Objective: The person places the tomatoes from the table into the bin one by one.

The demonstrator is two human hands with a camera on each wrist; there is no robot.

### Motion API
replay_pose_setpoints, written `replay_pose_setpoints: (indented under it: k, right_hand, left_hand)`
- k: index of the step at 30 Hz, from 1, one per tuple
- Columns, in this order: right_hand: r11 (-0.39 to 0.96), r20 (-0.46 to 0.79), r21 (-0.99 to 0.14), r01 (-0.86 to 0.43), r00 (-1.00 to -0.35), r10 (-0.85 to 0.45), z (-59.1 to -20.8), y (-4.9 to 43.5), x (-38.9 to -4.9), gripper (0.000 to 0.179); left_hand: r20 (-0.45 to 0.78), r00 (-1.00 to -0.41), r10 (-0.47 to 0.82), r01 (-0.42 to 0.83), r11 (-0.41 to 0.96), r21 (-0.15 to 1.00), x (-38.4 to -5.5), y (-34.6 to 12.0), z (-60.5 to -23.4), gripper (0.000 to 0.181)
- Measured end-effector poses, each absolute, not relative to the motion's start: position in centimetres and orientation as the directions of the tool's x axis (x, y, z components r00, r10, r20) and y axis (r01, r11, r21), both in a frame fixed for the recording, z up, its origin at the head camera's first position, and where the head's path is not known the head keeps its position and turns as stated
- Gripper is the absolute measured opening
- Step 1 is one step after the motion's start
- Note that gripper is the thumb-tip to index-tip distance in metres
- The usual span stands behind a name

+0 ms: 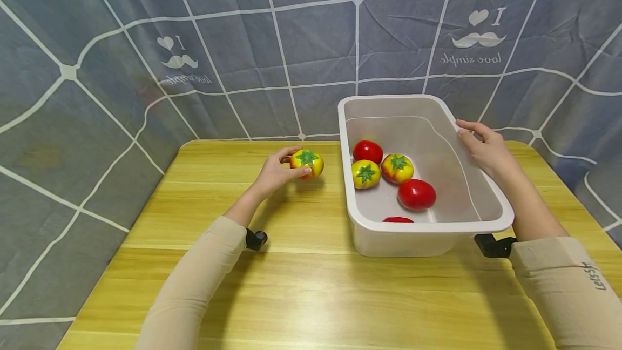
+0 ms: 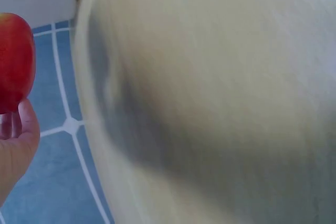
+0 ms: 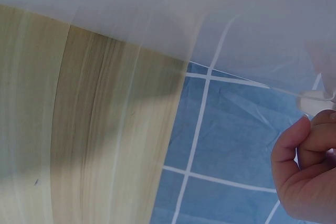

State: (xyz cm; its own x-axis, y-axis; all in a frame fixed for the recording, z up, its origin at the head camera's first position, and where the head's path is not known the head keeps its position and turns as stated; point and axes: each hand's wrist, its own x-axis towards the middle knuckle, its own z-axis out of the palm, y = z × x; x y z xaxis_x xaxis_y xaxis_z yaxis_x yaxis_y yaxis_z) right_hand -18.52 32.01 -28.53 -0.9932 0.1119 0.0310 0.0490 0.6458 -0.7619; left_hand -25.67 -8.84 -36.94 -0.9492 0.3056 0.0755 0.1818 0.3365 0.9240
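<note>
My left hand holds a toy tomato between thumb and fingers, just above the table left of the bin. This tomato is yellow on top with a green star-shaped leaf; its red side shows in the left wrist view. A white plastic bin stands on the table. My right hand grips the bin's right rim; in the right wrist view its fingers are curled at the rim. Inside the bin lie several tomatoes, among them a yellow one and a red one.
The wood-grain table carries the bin on its right half. A grey-blue curtain with white lines hangs behind the table and along both sides. The bin's near wall partly hides one red tomato.
</note>
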Motion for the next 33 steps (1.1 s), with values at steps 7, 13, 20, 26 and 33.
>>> replay_pose_setpoints:
  k: [7,13,20,26,33]
  right_hand:
    - [0.654,0.034,-0.755,0.048,-0.993,0.112,-28.6,32.0,-18.6,0.057]
    - [0.655,0.028,-0.754,0.056,-0.993,0.118,-28.5,32.0,-18.4,0.06]
    - [0.646,0.038,-0.762,0.047,-0.992,0.117,-28.6,32.0,-18.5,0.058]
    - [0.659,0.05,-0.751,0.037,-0.992,0.113,-28.6,32.0,-18.5,0.059]
    - [0.657,0.047,-0.753,0.042,-0.992,0.117,-28.7,32.1,-18.6,0.057]
  left_hand:
    - [0.104,-0.941,0.321,0.202,0.29,0.935,-25.0,-8.4,-35.7,0.061]
    - [0.131,-0.938,0.322,0.216,0.245,0.945,-24.9,-8.2,-34.6,0.058]
    - [0.142,-0.939,0.314,0.213,0.207,0.955,-24.8,-7.8,-33.2,0.057]
    - [0.186,-0.942,0.279,0.236,0.157,0.959,-24.3,-7.4,-31.8,0.056]
    - [0.222,-0.944,0.243,0.259,0.132,0.957,-23.9,-7.1,-30.6,0.055]
